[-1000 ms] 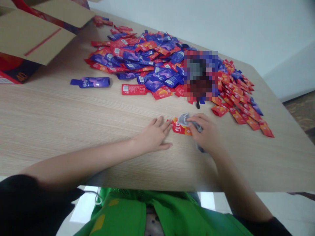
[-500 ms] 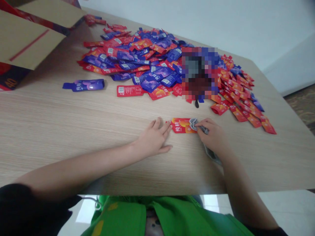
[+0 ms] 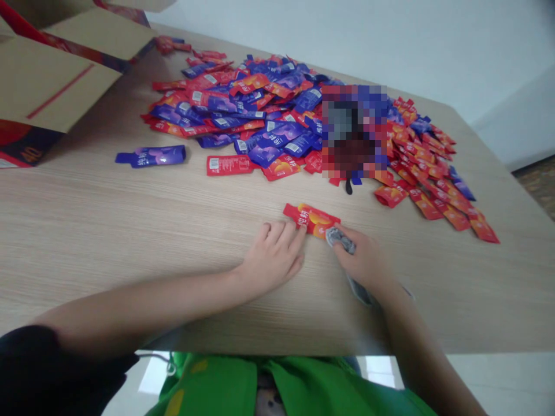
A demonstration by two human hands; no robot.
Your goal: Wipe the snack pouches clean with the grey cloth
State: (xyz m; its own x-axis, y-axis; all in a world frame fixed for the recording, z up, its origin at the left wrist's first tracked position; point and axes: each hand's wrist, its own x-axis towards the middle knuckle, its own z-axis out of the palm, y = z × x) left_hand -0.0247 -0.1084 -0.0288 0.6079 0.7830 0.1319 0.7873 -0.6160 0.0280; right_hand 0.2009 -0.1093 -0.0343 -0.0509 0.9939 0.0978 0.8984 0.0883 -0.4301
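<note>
A red pouch (image 3: 318, 219) with orange fruit pictures and a narrow neck lies slanted on the table, its neck pointing left and away from me. My left hand (image 3: 275, 254) is loosely bent, palm down, with a fingertip touching the pouch's lower edge; the thumb stays off it. My right hand (image 3: 366, 257) is closed on a crumpled grey cloth (image 3: 340, 238), which meets the pouch's right end. More of the grey material hangs out below that hand.
Red and purple pouches (image 3: 269, 133) form a big heap across the back. One purple pouch (image 3: 158, 156) lies apart at left. An open cardboard box (image 3: 69, 86) stands at back left. Pixelation hides something in the heap (image 3: 353, 132). The table's near edge runs before my green apron (image 3: 217, 384).
The red pouch has turned, its neck swinging away from me. My left fingers have curled and slid to its lower edge. My right hand with the cloth has shifted slightly nearer to me.
</note>
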